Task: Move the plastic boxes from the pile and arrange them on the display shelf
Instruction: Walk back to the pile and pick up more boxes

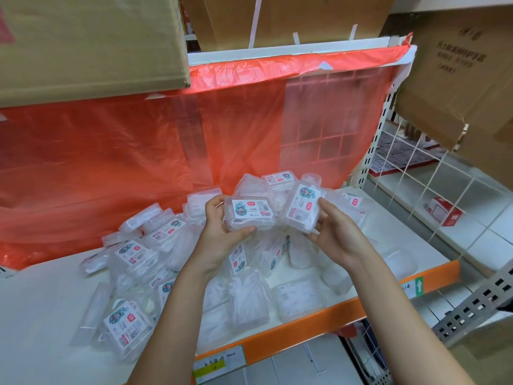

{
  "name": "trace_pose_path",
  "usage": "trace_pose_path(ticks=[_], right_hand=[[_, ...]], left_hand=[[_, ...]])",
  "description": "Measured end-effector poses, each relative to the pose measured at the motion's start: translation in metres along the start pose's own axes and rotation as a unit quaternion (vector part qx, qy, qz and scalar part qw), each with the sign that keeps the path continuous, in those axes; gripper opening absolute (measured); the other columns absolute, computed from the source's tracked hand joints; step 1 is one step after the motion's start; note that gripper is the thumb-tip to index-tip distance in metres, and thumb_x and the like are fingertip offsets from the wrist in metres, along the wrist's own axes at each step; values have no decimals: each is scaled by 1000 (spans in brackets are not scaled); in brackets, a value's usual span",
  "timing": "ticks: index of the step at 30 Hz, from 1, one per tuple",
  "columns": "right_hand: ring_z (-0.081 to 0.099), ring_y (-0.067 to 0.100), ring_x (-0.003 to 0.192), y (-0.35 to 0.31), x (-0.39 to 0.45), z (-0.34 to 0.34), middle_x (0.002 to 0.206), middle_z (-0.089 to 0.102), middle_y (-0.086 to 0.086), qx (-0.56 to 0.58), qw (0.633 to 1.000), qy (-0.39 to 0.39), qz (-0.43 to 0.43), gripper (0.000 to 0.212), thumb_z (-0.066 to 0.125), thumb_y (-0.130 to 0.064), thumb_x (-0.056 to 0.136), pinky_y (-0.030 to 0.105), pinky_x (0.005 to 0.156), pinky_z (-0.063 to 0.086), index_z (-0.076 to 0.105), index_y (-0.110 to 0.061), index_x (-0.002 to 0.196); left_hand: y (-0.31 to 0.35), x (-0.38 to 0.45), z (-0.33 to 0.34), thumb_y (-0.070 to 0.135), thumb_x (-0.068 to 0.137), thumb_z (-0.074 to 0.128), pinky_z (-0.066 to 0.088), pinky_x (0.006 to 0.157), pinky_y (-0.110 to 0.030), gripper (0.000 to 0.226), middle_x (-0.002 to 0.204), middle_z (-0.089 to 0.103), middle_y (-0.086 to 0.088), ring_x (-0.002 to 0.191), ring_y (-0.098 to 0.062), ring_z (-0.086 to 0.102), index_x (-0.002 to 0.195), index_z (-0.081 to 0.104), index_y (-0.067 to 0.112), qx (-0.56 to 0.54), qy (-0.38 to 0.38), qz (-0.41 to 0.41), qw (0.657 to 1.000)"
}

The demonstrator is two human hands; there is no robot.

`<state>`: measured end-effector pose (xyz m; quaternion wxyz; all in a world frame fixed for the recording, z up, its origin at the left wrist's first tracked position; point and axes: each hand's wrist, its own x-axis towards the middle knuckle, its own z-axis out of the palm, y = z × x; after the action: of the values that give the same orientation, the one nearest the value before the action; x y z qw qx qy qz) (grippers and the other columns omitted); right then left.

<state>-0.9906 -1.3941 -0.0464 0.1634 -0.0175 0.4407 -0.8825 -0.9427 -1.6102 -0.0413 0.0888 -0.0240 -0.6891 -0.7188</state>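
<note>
The left hand [222, 234] is gripping a clear rectangular plastic box with a white label [249, 213]. The right hand [337, 232] is pinching a second, tilted clear labelled box [302, 208], both above the pile of clear boxes [155, 262] lying on the white shelf [41, 315].

Your left hand [222, 232] and right hand [337, 232] are bare: no gloves, rings, watch or wristband. Both forearms, entering from 6 o'clock, are uncovered; no sleeve edge shows. Nails are short and unpainted.

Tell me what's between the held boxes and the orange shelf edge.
In the head view, the pile of clear boxes on the shelf lies between; the left hand and right hand each grip one box above it.
</note>
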Motion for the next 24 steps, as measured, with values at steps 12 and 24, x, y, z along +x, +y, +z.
trace_pose_path(ticks=[12,24], right_hand=[[67,18,83,14,0,25,98,70,6,-71,995,69,-4,20,44,-23,100,37,71,55,53,-13,114],[66,14,93,18,-14,23,117,64,5,-161,987,-17,-1,64,65,7,80,26,79,55,42,-20,134]], left_hand=[[2,-4,-1,-12,77,67,52,84,-22,69,123,57,0,105,-3,62,120,43,36,18,-49,3,999],[0,-11,4,-12,77,67,51,78,-17,63,119,58,0,97,1,64,116,40,30,34,-23,4,999]])
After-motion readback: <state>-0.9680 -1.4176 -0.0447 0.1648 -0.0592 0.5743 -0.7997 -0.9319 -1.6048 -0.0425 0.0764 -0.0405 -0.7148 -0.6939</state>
